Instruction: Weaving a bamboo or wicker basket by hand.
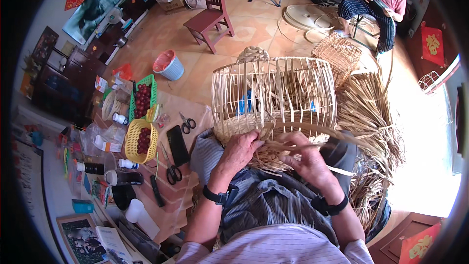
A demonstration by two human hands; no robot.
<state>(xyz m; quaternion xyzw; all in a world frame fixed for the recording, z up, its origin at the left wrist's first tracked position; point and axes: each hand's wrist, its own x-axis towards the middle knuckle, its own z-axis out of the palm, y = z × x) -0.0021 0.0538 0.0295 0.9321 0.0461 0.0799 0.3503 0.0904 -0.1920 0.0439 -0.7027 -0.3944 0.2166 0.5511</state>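
Centrally, one large rounded basket of pale tan woven straw (274,117), open upright ribs above a closely woven band, resting across the lap (266,195), a braided tan loop (252,54) at its far rim; one left hand (239,150), fingers curled nearly closed, pinching a long flat tan strip (317,127) at the basket's near side; one right hand (309,165), half open with fingers bent, just beside it, blurred, the strip passing at its fingers, firmness of hold impossible to tell; one loose bundle of dry tan straw (364,102), right of the basket; one larger pair of black-handled metal scissors (170,165), to the left, on a brown sheet (181,105); one flat black rectangular slab (177,145), near the scissors; one oval yellow plastic tray (128,144) holding dark red round fruit (143,142), farther left.
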